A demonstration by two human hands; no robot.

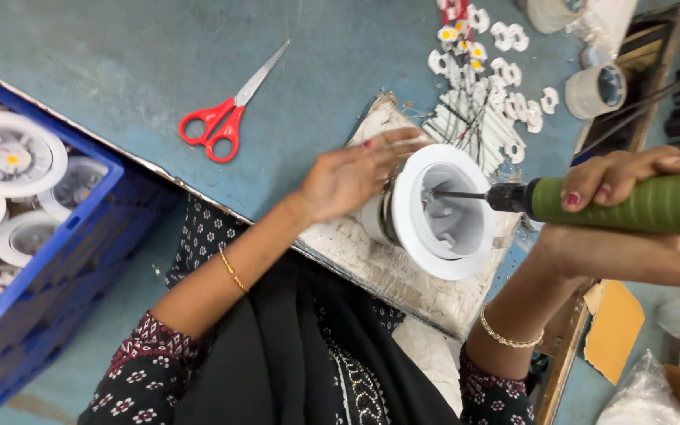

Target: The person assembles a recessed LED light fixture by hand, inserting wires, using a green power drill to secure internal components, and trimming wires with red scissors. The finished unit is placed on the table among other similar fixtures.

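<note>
Pictured from above at a blue workbench (120,71): white recessed light housing (442,211) tipped on its side on a worn white pad (371,260). Left hand (352,175) spread over the back of the housing, fingers curled round it, pressing it steady. Right hand (631,175) wrapped tight on the green electric screwdriver (631,206), bit run deep into the housing's open mouth. Best done, by the look of it, with the bit square to the screw, light push along the shaft, housing pinned firm against twisting. Beyond the housing, a scatter of small white LED parts (497,71) and two tape rolls (596,90); left of the housing, red scissors (226,118); further left, a blue crate (49,260) of finished lights.
</note>
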